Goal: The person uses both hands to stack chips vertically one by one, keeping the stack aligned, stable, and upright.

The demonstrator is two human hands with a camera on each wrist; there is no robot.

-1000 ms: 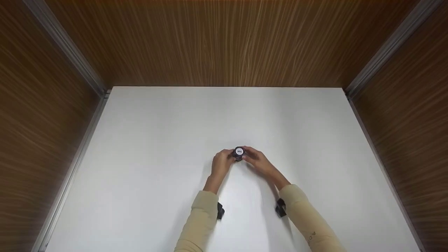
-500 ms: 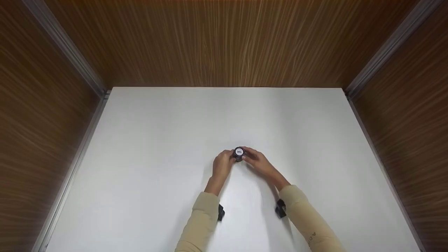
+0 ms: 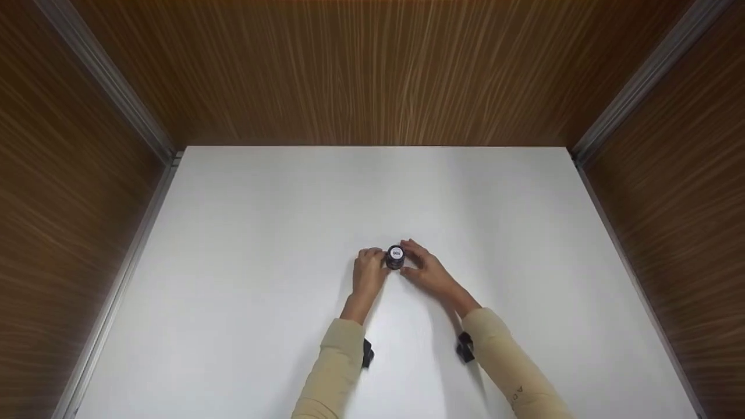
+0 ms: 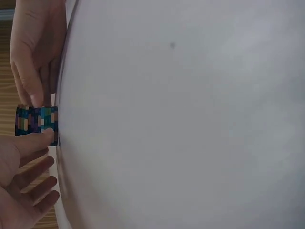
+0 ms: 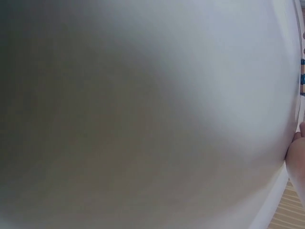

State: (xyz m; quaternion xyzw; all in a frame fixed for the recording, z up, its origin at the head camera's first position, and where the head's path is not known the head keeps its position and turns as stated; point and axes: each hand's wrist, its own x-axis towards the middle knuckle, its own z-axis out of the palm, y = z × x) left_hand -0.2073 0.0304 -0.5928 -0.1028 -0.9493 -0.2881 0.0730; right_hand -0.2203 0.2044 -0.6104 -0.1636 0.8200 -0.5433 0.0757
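A short stack of poker chips (image 3: 396, 257), with a white printed disc on its top face, stands between the hands on a white table. Its striped edges, in blue, green and peach, show in the left wrist view. My left hand (image 3: 368, 273) holds the stack at its left side; its thumb (image 4: 45, 136) lies over the near side while the other fingers are spread loosely below in that view. On the opposite side, my right hand (image 3: 429, 273) has its fingers parted around the stack, and a gap to the chips (image 5: 303, 76) shows in the right wrist view.
The white table (image 3: 262, 221) spreads out around both hands. Brown wood-grain panels (image 3: 372, 75) rise at the back and on both sides, with grey metal strips at the corners. A black wrist device (image 3: 465, 347) sits by each sleeve.
My right thumb and fingers have parted from the stack and spread wider. The stack has shifted very slightly left, with my left hand staying at its side.
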